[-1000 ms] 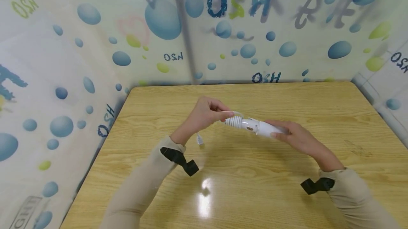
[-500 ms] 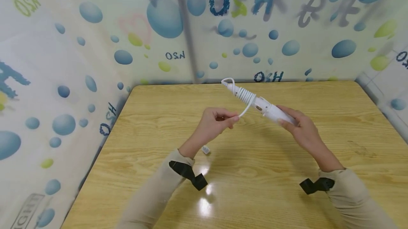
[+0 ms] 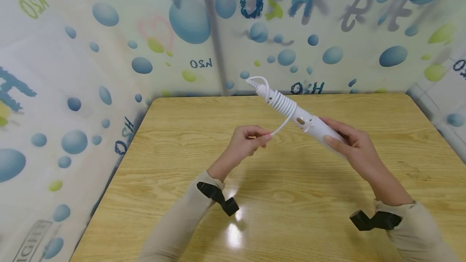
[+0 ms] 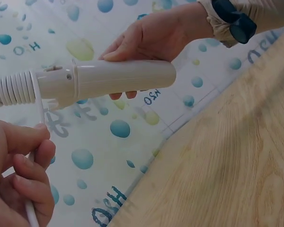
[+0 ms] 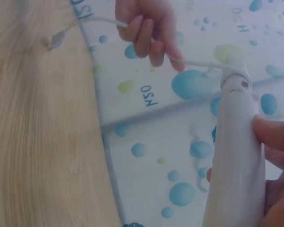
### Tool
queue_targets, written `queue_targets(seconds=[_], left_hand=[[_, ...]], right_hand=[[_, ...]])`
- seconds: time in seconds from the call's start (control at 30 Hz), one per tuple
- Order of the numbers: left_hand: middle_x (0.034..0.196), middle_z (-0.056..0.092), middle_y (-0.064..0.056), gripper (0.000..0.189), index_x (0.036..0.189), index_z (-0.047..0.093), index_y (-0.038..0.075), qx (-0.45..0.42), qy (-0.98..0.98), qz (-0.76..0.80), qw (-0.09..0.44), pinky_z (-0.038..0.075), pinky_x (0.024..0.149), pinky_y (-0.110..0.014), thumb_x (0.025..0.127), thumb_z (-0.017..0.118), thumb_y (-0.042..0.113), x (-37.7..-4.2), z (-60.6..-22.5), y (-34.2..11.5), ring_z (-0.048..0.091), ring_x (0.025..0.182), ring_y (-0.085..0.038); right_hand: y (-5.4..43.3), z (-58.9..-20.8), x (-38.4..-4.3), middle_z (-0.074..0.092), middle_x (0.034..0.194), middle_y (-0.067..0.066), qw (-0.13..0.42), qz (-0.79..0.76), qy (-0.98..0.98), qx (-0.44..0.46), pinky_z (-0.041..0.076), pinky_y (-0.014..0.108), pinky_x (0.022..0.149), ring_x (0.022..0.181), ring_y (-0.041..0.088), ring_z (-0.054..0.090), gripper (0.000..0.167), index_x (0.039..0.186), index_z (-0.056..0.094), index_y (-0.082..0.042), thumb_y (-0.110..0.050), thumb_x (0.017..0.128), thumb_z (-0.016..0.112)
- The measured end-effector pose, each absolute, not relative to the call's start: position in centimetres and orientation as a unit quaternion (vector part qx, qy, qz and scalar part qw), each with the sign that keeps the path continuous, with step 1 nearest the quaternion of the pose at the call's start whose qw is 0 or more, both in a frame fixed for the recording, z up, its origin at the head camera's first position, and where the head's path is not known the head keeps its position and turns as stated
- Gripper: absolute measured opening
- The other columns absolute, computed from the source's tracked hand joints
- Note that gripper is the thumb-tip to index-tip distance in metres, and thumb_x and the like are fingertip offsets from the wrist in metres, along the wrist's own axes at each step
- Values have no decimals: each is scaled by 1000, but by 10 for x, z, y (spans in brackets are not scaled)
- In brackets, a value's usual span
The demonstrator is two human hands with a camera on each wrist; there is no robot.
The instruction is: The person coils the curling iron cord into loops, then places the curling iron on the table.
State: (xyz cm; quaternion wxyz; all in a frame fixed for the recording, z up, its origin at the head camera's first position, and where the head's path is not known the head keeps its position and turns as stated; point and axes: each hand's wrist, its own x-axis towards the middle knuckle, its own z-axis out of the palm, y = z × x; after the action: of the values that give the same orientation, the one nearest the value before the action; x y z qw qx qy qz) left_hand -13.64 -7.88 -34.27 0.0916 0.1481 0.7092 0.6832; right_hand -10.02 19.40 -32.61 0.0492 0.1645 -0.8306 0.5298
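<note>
A white hair styling iron (image 3: 317, 129) is held up over the table, tilted with its cord end up and away to the left. My right hand (image 3: 360, 148) grips its thick smooth end, thumb on the near side. White cord (image 3: 284, 102) is wound in several close turns round the narrower part and loops at the tip. My left hand (image 3: 247, 140) pinches the cord's free run between thumb and fingers, drawn down from the last turn. In the right wrist view, the cord passes on beyond this hand to a dangling plug (image 5: 58, 39).
The wood-grain table (image 3: 174, 132) lies under both hands. Behind it and at the sides hang pale sheets (image 3: 120, 51) printed with blue and green bubbles. Each wrist carries a black strap with a small camera block.
The iron has swung from nearly level to steeply tilted, its cord end rising. My left hand has moved from the turns down along the cord, drawing a length out; my right hand keeps its grip.
</note>
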Motion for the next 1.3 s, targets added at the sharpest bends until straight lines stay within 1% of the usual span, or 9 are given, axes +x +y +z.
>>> queue_targets(seconds=[0.1, 0.23, 0.33, 0.5, 0.6, 0.87, 1.07, 1.17, 1.3], left_hand=[[63, 58, -1, 19, 98, 66, -9, 146, 693, 699, 102, 24, 38, -21, 87, 63, 6, -140, -344, -79, 32, 41, -9], [64, 58, -1, 18, 99, 65, -9, 146, 668, 721, 114, 22, 39, -22, 87, 62, 4, -144, -347, -80, 29, 40, -9], [65, 59, 0, 21, 104, 64, -9, 154, 656, 729, 121, 22, 40, -22, 88, 60, 3, -146, -351, -83, 29, 41, -8], [67, 59, -1, 29, 118, 59, -6, 186, 657, 717, 139, 24, 43, -23, 92, 55, 8, -147, -359, -92, 31, 43, -9], [68, 59, -2, 30, 120, 57, -6, 199, 649, 719, 147, 25, 44, -24, 94, 52, 9, -148, -365, -99, 32, 44, -11], [68, 58, 1, 35, 118, 55, -12, 196, 652, 717, 148, 28, 45, -22, 95, 53, 14, -151, -381, -113, 34, 46, -10], [71, 60, 1, 31, 118, 55, -13, 209, 662, 704, 152, 29, 48, -22, 95, 51, 8, -155, -390, -121, 35, 49, -10], [71, 60, 0, 30, 115, 58, -11, 200, 674, 697, 143, 27, 46, -22, 94, 53, 10, -159, -389, -121, 33, 48, -10], [70, 61, 1, 30, 110, 62, -8, 168, 693, 690, 126, 26, 45, -21, 92, 57, 14, -166, -386, -118, 33, 47, -9]], right_hand=[[194, -323, -96, 50, 126, -12, 38, 536, -825, 173, 44, 18, 70, 98, 9, 52, 42, 136, 46, -10, -10, 94, 52], [195, -320, -94, 49, 126, -14, 24, 544, -823, 159, 44, 19, 70, 98, 9, 51, 42, 138, 44, -14, -13, 96, 50], [196, -321, -96, 49, 125, -14, 18, 559, -816, 144, 44, 20, 70, 97, 10, 51, 42, 138, 44, -15, -16, 96, 49], [200, -325, -104, 51, 119, -17, 8, 591, -797, 124, 44, 19, 70, 95, 9, 51, 43, 138, 44, -18, -17, 96, 50], [201, -326, -108, 53, 116, -17, 6, 618, -777, 119, 43, 19, 69, 93, 10, 51, 42, 137, 45, -19, -15, 96, 50], [202, -325, -110, 57, 112, -14, 6, 662, -741, 114, 42, 21, 68, 90, 11, 51, 40, 134, 49, -18, -13, 95, 51], [204, -326, -110, 57, 112, -14, -7, 669, -736, 101, 41, 22, 69, 93, 12, 50, 40, 134, 49, -21, -15, 94, 52], [206, -327, -111, 57, 115, -13, -28, 682, -722, 112, 41, 23, 70, 95, 13, 49, 40, 134, 50, -21, -13, 95, 51], [209, -330, -110, 56, 118, -12, -70, 694, -698, 162, 41, 25, 72, 96, 12, 50, 40, 133, 51, -21, -6, 97, 46]])
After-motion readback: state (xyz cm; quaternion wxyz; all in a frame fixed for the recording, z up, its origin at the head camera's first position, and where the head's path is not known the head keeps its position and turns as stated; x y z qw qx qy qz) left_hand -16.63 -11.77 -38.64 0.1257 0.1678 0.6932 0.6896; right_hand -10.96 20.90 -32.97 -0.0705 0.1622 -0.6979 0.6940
